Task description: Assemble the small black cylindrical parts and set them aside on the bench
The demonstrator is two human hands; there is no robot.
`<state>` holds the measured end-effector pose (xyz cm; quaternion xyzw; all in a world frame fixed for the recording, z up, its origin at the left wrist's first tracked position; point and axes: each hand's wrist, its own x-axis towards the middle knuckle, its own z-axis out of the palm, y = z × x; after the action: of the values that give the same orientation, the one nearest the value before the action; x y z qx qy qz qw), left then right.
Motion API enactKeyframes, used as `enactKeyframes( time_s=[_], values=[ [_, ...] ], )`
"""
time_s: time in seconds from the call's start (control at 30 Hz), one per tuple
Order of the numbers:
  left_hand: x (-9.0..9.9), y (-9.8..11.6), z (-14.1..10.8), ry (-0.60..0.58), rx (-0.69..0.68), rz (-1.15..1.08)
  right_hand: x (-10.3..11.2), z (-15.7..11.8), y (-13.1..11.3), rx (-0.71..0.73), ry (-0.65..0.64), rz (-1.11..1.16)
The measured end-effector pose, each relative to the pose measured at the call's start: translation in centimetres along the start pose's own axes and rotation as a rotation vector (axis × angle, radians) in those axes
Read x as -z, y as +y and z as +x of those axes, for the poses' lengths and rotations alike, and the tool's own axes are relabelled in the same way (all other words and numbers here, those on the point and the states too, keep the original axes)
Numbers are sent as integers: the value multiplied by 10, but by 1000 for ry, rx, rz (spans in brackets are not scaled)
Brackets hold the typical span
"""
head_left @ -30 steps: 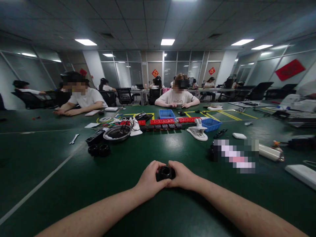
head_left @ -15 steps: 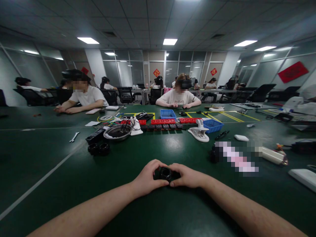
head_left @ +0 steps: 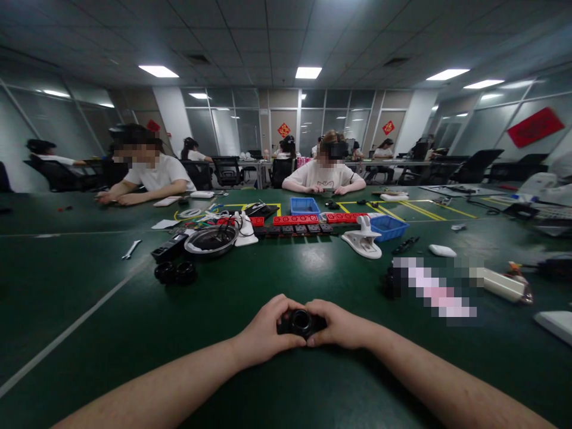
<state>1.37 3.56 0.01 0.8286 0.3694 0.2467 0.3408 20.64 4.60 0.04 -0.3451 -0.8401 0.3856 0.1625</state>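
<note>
Curling around a black ring [head_left: 292, 323], the left hand [head_left: 263, 333] and right hand [head_left: 344, 325] both gripped it with fingers and thumbs, the thumb tips close together on its near side. Its hole faced up; whether it touched the green table [head_left: 250, 393] could not be told. Two other black rings [head_left: 184, 275] lay farther left, near a metal bowl [head_left: 211, 254].

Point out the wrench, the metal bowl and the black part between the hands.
Wrench [head_left: 131, 250]: head view, middle of the shaft.
Metal bowl [head_left: 213, 254]: head view, near wall.
Black part [head_left: 301, 333]: head view, near rim.
</note>
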Motion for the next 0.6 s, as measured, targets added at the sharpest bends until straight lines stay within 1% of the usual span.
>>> enactKeyframes(
  time_s=[0.2,0.3,0.4,0.5,0.6],
  values=[
    [-1,4,-1,35,30,7,-6,0,6,-69,47,45],
    [-4,4,-1,68,58,1,-12,0,9,-91,121,16],
    [-9,3,-1,124,90,6,-21,2,6,-134,248,-120],
    [-14,2,0,221,120,50,-30,5,-2,-232,376,-359],
    [-17,1,1,294,122,88,-34,6,-10,-270,425,-577]
  ],
)
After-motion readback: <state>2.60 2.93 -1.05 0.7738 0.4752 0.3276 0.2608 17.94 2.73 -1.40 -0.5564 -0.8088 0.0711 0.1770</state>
